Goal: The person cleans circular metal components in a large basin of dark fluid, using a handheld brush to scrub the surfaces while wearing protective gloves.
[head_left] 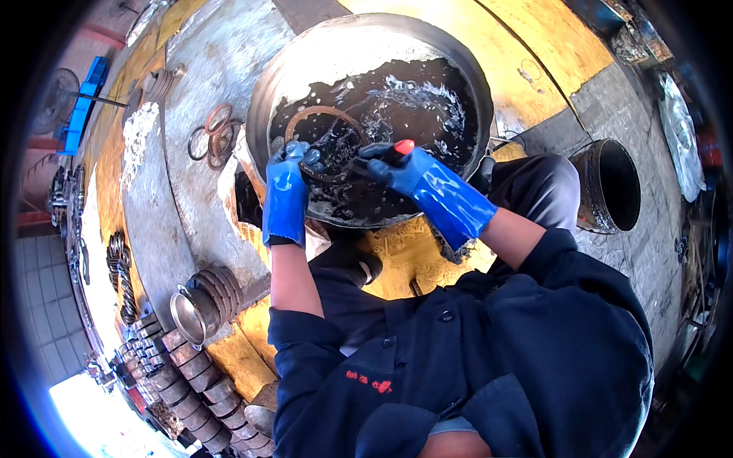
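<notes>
A wide round metal basin (477, 72) with dark, foam-flecked liquid (408, 91) stands before me. Over its left half, a brown metal ring (324, 111) leans partly in the liquid. My left hand (292, 156), in a blue rubber glove, is closed on the ring's left side. The matching glove covers my right hand (393, 169), which is closed around a tool with a red-ended, dark handle (405, 146). The tool's working end is hidden by the fingers and the dark liquid, so its kind cannot be told. My right fingers are close to the ring's right side.
Several loose rings (219, 137) lie on the floor left of the basin. Nearer, a metal bowl-shaped part (191, 314) rests against stacked ribbed rings. Rows of cylindrical metal pieces (206, 397) stand at lower left. An open dark bucket (611, 185) is by my right knee.
</notes>
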Available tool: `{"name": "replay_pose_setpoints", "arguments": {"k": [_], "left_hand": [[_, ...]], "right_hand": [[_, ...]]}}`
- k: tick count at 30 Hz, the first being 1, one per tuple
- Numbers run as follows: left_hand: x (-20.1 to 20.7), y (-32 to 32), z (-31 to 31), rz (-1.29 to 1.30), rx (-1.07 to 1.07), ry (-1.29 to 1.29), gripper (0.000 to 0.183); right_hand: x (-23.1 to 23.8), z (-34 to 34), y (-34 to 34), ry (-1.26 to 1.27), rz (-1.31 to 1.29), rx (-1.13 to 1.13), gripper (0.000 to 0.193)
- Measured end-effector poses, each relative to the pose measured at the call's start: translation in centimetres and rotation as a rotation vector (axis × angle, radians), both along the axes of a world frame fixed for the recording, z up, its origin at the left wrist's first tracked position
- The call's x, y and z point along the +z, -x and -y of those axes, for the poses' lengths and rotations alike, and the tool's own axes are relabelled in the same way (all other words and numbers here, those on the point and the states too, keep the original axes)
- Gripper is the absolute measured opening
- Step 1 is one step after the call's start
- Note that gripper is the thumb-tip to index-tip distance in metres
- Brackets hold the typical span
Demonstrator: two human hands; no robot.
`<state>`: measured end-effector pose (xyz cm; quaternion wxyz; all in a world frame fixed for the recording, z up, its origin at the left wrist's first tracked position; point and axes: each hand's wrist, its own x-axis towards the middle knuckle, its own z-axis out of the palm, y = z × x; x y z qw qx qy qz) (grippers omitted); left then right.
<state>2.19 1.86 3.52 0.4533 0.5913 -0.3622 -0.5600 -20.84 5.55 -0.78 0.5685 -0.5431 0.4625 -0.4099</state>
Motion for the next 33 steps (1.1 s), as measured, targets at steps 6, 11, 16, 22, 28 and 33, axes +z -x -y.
{"name": "replay_pose_setpoints", "arguments": {"k": [6,11,16,22,28,33], "left_hand": [[-1.3,0.7,0.7,-0.13,-0.026,-0.027,0.028],[-0.4,0.8,0.0,-0.126,-0.092,-0.073,0.023],[0.6,1.5,-0.5,0.044,-0.23,-0.007,0.027],[0.1,2.3,-0.6,0.316,-0.343,0.145,0.033],[-1.2,3.1,0.0,0.195,-0.287,0.122,0.036],[-0.6,3.5,0.1,0.347,-0.282,0.169,0.038]], "right_hand": [[-3.1,6.3,3.4,0.068,-0.13,-0.248,0.022],[-1.9,6.5,4.2,-0.348,-0.356,-0.478,0.017],[-0.1,5.0,3.7,-0.175,0.498,-0.423,0.02],[4.8,5.2,-0.1,0.0,0.459,-0.237,0.02],[0.9,6.4,2.6,-0.343,0.713,-0.389,0.019],[-2.4,6.6,3.3,-0.168,0.022,-0.177,0.019]]}}
